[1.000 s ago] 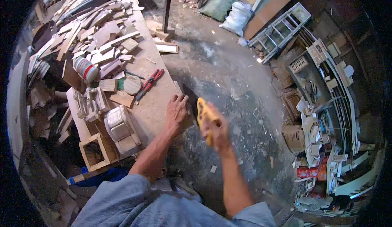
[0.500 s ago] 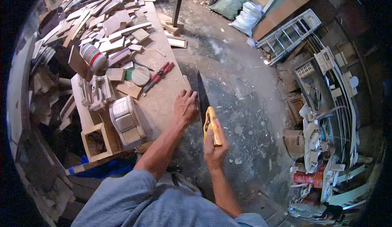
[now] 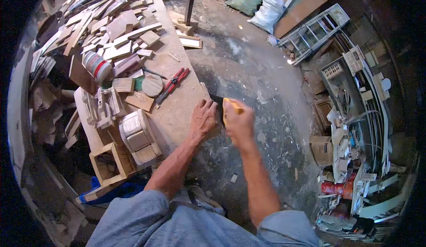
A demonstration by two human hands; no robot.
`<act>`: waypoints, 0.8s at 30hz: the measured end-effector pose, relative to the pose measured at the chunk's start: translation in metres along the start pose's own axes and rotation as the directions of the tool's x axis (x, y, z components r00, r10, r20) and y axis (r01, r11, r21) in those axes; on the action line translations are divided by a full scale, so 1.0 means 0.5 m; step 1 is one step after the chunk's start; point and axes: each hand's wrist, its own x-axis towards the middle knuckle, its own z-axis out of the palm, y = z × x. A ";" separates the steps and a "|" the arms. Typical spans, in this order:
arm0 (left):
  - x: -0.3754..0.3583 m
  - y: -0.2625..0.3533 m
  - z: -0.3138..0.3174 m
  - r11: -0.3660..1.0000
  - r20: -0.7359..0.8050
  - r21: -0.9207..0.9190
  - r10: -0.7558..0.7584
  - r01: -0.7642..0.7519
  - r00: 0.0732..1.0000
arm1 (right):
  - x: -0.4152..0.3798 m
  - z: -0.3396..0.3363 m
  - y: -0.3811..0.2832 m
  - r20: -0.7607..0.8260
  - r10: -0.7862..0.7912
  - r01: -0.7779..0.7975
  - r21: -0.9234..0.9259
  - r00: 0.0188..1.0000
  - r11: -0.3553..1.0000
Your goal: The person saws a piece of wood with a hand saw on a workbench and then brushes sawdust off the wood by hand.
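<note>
A handsaw with a yellow handle (image 3: 227, 109) is gripped in my right hand (image 3: 240, 121), just past the bench's right edge. Its dark blade shows only in part beside my left hand. My left hand (image 3: 205, 117) presses down at the edge of the wooden workbench (image 3: 177, 113), fingers bent and together over a piece of wood that is mostly hidden. Up and to the left of that hand lie red-handled pliers or cutters (image 3: 174, 85), a round wooden disc (image 3: 152, 85) and a thin dark tool (image 3: 154, 73).
Scrap wood (image 3: 120, 29) is heaped over the far bench. A striped container (image 3: 96, 65), a small wooden assembly (image 3: 140, 136) and an open wooden box (image 3: 108, 164) stand at the left. A dark post (image 3: 191, 2) rises beyond; a ladder-like frame (image 3: 314, 31) lies at the right.
My right hand and the saw handle have moved up and forward, nearer my left hand, and less of the blade shows. My left hand stays at the bench edge.
</note>
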 end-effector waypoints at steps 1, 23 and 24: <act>-0.012 0.013 -0.011 1.000 0.004 -0.007 -0.014 0.015 1.000 | -0.015 -0.021 0.000 -0.009 0.069 -0.068 0.061 0.998 0.996; 0.007 0.039 -0.037 0.990 0.072 -0.053 -0.125 0.129 0.990 | -0.001 0.009 0.061 -0.070 -0.206 0.204 -0.023 0.976 0.979; -0.001 0.019 -0.015 1.000 -0.061 -0.014 -0.023 0.022 0.998 | 0.017 0.025 0.064 -0.052 -0.171 0.173 0.033 0.984 0.984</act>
